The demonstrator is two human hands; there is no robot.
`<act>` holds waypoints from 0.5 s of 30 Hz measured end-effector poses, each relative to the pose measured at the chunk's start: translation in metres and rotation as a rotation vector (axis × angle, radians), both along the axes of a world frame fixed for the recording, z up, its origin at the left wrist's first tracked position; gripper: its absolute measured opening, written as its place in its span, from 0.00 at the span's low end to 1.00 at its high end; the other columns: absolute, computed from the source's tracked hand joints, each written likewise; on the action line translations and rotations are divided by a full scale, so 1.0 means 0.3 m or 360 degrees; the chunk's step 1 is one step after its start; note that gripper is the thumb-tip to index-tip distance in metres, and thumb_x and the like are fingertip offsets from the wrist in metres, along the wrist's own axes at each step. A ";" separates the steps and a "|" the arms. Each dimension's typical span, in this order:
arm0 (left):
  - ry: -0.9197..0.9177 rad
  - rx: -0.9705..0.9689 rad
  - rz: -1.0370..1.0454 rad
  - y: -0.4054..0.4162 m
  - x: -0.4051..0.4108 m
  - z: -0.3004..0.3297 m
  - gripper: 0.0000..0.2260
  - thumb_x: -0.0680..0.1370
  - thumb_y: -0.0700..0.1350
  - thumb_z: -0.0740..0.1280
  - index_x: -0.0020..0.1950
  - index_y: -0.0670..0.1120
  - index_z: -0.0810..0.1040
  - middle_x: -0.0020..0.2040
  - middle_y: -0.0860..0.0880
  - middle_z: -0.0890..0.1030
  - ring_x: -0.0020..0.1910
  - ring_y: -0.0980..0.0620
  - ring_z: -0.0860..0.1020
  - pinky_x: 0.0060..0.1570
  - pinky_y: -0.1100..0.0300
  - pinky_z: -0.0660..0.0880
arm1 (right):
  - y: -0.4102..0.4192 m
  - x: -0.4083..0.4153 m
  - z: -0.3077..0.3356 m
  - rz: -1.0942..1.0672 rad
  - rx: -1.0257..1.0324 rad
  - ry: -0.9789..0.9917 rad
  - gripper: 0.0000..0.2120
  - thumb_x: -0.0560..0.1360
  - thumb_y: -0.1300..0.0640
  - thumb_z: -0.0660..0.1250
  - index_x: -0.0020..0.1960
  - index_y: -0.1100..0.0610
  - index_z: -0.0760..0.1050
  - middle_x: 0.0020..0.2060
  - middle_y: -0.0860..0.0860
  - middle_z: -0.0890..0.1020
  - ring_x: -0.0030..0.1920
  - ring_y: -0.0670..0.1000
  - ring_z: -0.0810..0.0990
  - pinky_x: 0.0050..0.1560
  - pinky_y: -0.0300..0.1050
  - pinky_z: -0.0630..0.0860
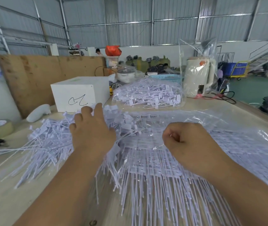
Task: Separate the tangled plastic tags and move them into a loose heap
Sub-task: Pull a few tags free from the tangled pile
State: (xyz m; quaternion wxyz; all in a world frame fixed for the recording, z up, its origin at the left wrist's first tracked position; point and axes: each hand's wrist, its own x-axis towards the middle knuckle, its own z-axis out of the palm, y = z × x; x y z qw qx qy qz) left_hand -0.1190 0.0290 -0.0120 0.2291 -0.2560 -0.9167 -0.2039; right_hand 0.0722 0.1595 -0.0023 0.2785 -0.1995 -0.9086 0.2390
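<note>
Tangled white plastic tags (154, 168), thin strips with small flat label heads, lie across the pale wooden worktop (7, 201). Aligned sheets of them sit at centre and 3 o'clock, partly under clear film. A looser heap of the same tags (48, 141) sits at 9 o'clock.

Handling, judged: very light, springy, slick. Tails snag each other, so a hard pull likely drags a whole clump. Best hold looks like the label heads or a small pinch of tails, lifted and shaken apart.

Hands are apart. Left hand (90, 128) has its fingers spread, pressing down on the tags at the heap's edge. Right hand (185, 141) is curled into a fist at 2 o'clock over the film; a thin strand appears to run from it, but what it grips cannot be told.

Writing: white box (79, 93) at 11 o'clock carries a hand-drawn dark scribble, not readable as letters. Print on the tag heads is too small to read. Bagged cream kettle (198, 75) at 1 o'clock has an orange sticker, illegible.
</note>
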 end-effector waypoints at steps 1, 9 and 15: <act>0.0038 0.0006 -0.0033 0.007 0.003 -0.003 0.34 0.75 0.59 0.66 0.76 0.51 0.57 0.71 0.44 0.63 0.69 0.39 0.62 0.64 0.42 0.63 | 0.006 0.002 0.002 -0.0049 0.0015 0.0043 0.13 0.75 0.58 0.63 0.32 0.49 0.73 0.21 0.41 0.73 0.21 0.45 0.69 0.27 0.42 0.69; -0.0096 -0.0185 -0.0201 0.038 -0.008 -0.040 0.33 0.75 0.70 0.40 0.78 0.59 0.53 0.80 0.49 0.50 0.78 0.44 0.47 0.74 0.41 0.41 | 0.014 -0.006 0.000 -0.0175 0.0065 -0.0530 0.14 0.79 0.54 0.58 0.41 0.59 0.78 0.37 0.54 0.81 0.36 0.53 0.80 0.41 0.50 0.81; -0.0041 -0.0037 -0.0138 0.037 -0.006 -0.038 0.32 0.78 0.68 0.45 0.79 0.55 0.51 0.79 0.45 0.53 0.77 0.44 0.50 0.73 0.40 0.42 | 0.033 -0.005 -0.009 -0.0234 0.0052 -0.0674 0.17 0.79 0.51 0.60 0.35 0.59 0.70 0.33 0.53 0.75 0.32 0.52 0.74 0.35 0.46 0.75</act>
